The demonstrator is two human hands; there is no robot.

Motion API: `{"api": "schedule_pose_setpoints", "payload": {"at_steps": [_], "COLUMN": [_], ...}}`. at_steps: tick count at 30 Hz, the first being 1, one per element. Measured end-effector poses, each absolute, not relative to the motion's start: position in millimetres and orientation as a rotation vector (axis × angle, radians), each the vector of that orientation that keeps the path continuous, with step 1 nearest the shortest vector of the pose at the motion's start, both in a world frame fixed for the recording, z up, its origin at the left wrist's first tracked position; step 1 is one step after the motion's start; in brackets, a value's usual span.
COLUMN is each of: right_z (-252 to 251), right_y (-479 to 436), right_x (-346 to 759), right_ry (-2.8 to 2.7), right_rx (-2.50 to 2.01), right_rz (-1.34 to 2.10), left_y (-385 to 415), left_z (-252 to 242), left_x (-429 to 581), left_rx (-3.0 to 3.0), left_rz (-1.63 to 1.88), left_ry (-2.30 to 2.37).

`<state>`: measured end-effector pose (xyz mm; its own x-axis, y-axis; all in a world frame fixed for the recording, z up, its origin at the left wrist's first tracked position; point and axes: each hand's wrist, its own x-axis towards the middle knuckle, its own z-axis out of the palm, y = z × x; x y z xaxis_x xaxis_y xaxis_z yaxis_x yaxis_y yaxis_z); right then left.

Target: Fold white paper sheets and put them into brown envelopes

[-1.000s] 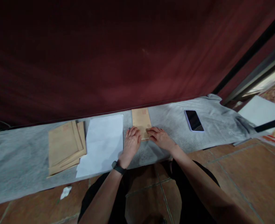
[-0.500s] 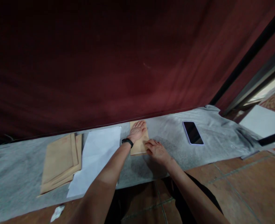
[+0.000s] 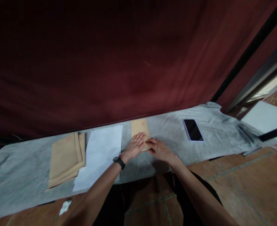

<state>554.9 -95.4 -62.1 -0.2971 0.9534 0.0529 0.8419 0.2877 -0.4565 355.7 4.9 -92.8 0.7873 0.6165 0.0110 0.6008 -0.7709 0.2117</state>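
A small brown paper envelope (image 3: pixel 136 126) lies on the grey cloth in front of me, with faint red print near its far end. Flat across its near half rests my left hand (image 3: pixel 135 147), fingers stretched out, with a black band on the wrist. My right hand (image 3: pixel 160 150) is at the envelope's near right corner, its fingers bent and close together on the paper. The fingertips of both hands almost meet there. My hands cover most of the envelope's near end, so its edge shows only in part.
Left of my hands are white paper sheets (image 3: pixel 103 147) and a stack of brown envelopes (image 3: pixel 65 153). A phone (image 3: pixel 193 130) in a light purple case lies to the right. Behind the grey cloth (image 3: pixel 171 125) rises a dark red surface (image 3: pixel 119 69). A white scrap (image 3: pixel 65 207) lies on the tiled floor.
My left hand has slid down the envelope towards me, baring its far end and red print. My right hand has moved slightly left, nearer the left fingers. The view has shifted a little.
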Motion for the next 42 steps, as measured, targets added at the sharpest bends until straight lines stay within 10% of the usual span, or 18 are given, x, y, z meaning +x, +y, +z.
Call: {"api": "schedule_pose_setpoints", "payload": {"at_steps": [42], "right_z": [-99.1], "right_y": [-145.5], "right_x": [529.0], "right_ry": [-2.208], "right_rx": [-1.744], "right_rz": [0.029], "left_y": [-52.0], "left_z": [-90.7], "left_x": [330.9], "left_rx": [2.594], "left_rz": [0.574], "left_ry": [1.294]}}
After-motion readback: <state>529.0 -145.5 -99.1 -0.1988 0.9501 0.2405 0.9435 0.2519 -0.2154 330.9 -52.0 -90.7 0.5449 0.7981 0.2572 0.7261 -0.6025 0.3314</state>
